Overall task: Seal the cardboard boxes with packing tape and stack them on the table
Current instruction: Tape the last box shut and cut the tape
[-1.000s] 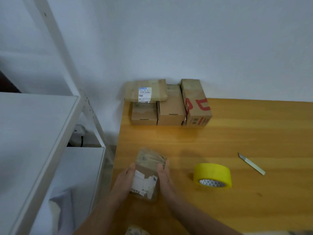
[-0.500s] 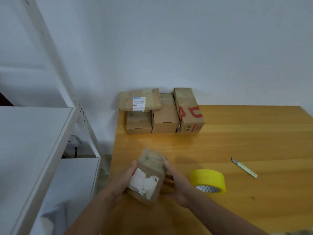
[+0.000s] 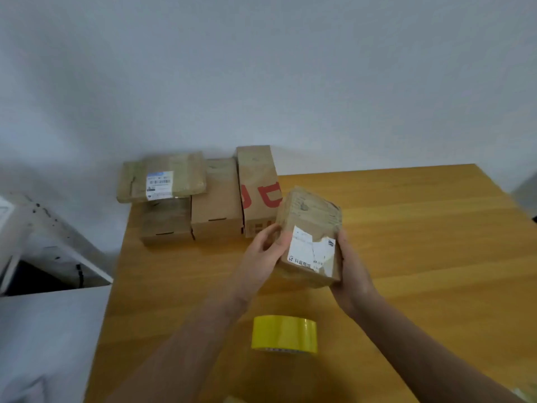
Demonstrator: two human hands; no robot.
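Note:
I hold a small cardboard box [image 3: 309, 228] with a torn white label above the wooden table [image 3: 406, 257], just right of the row of boxes. My left hand [image 3: 263, 251] grips its left side and my right hand [image 3: 350, 271] grips its right side. At the table's back left stand a low box [image 3: 165, 222], a middle box [image 3: 216, 205] and a tall box with red print [image 3: 257, 181]. A flat taped box with a shipping label [image 3: 162, 177] lies on top of the low one. A yellow tape roll [image 3: 284, 333] sits on the table below my hands.
A white wall runs behind the table. White shelving [image 3: 43, 257] stands to the left of the table, with a dark gap beneath one shelf. The table's right corner [image 3: 476, 167] is in view at the back.
Both hands lifted the small box from the table's near left and carried it forward and right, up beside the tall box. The view shifted; the knife on the table is out of sight.

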